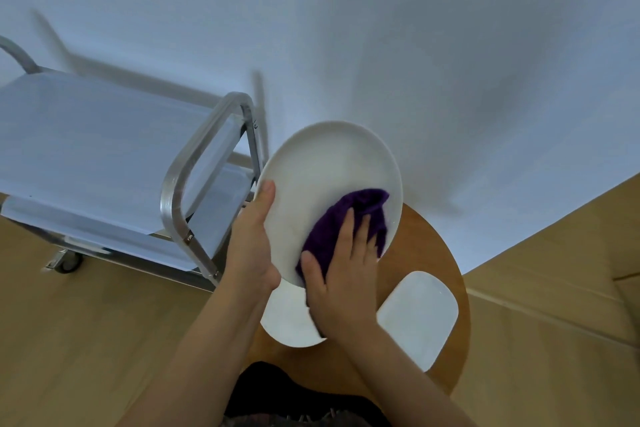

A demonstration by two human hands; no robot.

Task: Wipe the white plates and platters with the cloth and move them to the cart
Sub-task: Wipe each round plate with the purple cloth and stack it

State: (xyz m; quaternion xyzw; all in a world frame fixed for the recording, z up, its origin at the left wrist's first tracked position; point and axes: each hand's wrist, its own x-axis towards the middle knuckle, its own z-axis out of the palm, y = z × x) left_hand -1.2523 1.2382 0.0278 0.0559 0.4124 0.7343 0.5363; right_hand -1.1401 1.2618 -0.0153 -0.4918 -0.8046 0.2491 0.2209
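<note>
A white oval platter (322, 170) is held tilted above the round wooden table (415, 229). My left hand (251, 239) grips its left rim, thumb on the front face. With straight fingers, my right hand (341, 284) presses a purple cloth (349, 222) flat against the platter's lower right face. Beneath my hands a round white plate (289, 319) lies on the table. To its right lies a white rounded rectangular platter (417, 317). The steel cart (104, 149) stands to the left, and I see nothing on its top shelf.
The cart's metal handle frame (194, 163) rises close to the held platter's left edge. A lower cart shelf (114, 229) and a caster wheel (67, 262) show below. A white wall fills the background; wooden floor surrounds the table.
</note>
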